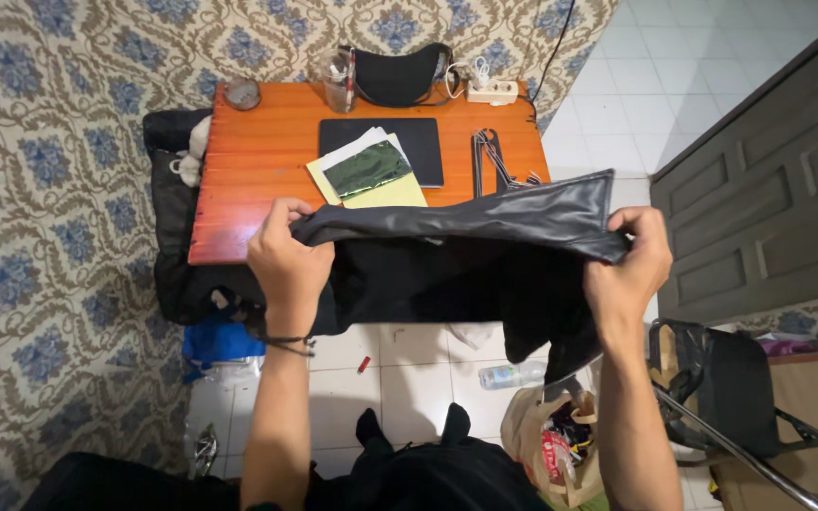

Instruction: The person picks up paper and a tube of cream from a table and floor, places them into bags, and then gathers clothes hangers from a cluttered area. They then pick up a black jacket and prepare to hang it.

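A black garment [466, 251] is stretched flat between my two hands above the near edge of a small orange wooden table [257, 180]. My left hand [286, 260] pinches its left corner. At the other end my right hand [631, 265] grips the right corner, where the fabric folds over in a shiny strip. The rest of the cloth hangs down dark below my hands and hides the table's front edge.
On the table lie a black laptop [423, 142], yellow and white papers with a green packet [366, 168], dark hangers [492, 156], a glass jar [338, 80], a black pouch [400, 76] and a white power strip [492, 92]. A plastic bottle [508, 376], paper bag [556, 445] and folding chair [740, 397] stand on the tiled floor.
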